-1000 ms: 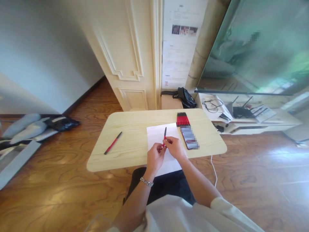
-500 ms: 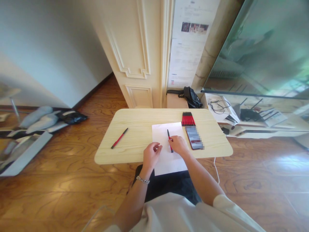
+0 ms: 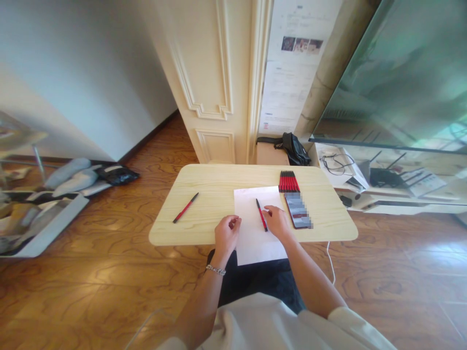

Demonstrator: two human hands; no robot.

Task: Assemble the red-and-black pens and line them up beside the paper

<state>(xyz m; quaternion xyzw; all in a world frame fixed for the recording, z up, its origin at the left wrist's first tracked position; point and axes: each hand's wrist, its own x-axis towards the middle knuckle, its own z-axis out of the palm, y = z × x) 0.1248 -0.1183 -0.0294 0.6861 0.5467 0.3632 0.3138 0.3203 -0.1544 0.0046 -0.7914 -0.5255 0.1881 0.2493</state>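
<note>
A sheet of white paper [image 3: 251,248] lies on the small table, its near edge hanging over the front. One red pen with black ends [image 3: 261,214] rests slantwise on the sheet. Just right of that pen is my right hand [image 3: 277,222], fingers bent but apart, holding nothing. My left hand [image 3: 226,235], with a chain bracelet at the wrist, rests at the paper's left edge, fingers curled in toward the thumb; nothing shows in them. Another red pen [image 3: 186,208] lies alone on the left of the table.
Several red pens [image 3: 289,182] lie side by side at the table's [image 3: 219,182] back right, above a phone [image 3: 297,211]. Behind stand a black bag [image 3: 295,148] and a low cabinet with a router [image 3: 386,177]. A white cable [image 3: 331,262] hangs at right.
My right hand has let go of the pen on the paper and drawn slightly to the right. My left hand's fingers have curled a little more. The view has shifted slightly.
</note>
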